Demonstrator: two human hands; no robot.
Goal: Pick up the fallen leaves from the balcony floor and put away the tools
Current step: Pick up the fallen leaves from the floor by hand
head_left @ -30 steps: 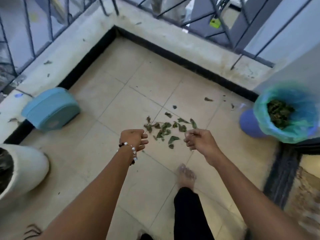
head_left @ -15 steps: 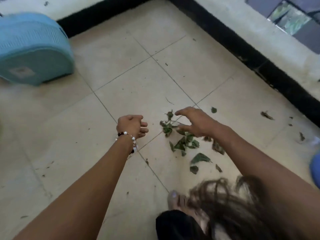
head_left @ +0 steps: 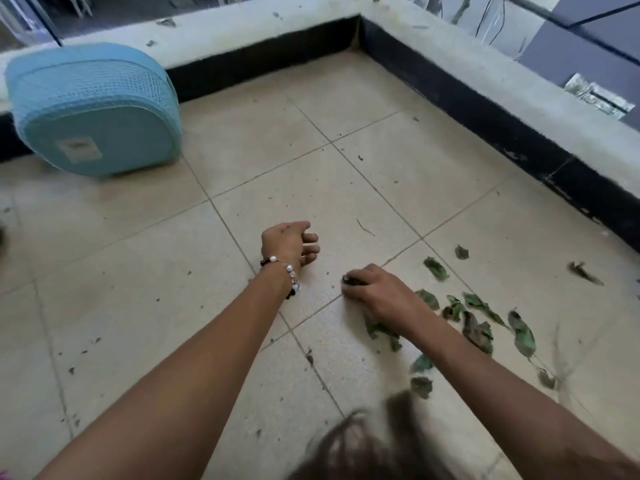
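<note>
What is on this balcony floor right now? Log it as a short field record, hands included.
floor: beige tiles, small dark debris scattered
leaves: green leaves loose on the tiles, right of the right hand
right hand: right hand down on the floor, fingers curled round something dark
left hand: left hand just above the floor, fingers loosely curled, holding nothing
wrist: bead bracelet on the left
other: blue basket by the wall

Both hands (head_left: 375,289) low, fingers curled

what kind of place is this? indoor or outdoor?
Most likely a small balcony, semi-outdoor. Beige floor tiles run up to a low concrete ledge with a black base that turns a corner, fallen leaves lie scattered on the floor, and a blue basket leans against the ledge.
</note>
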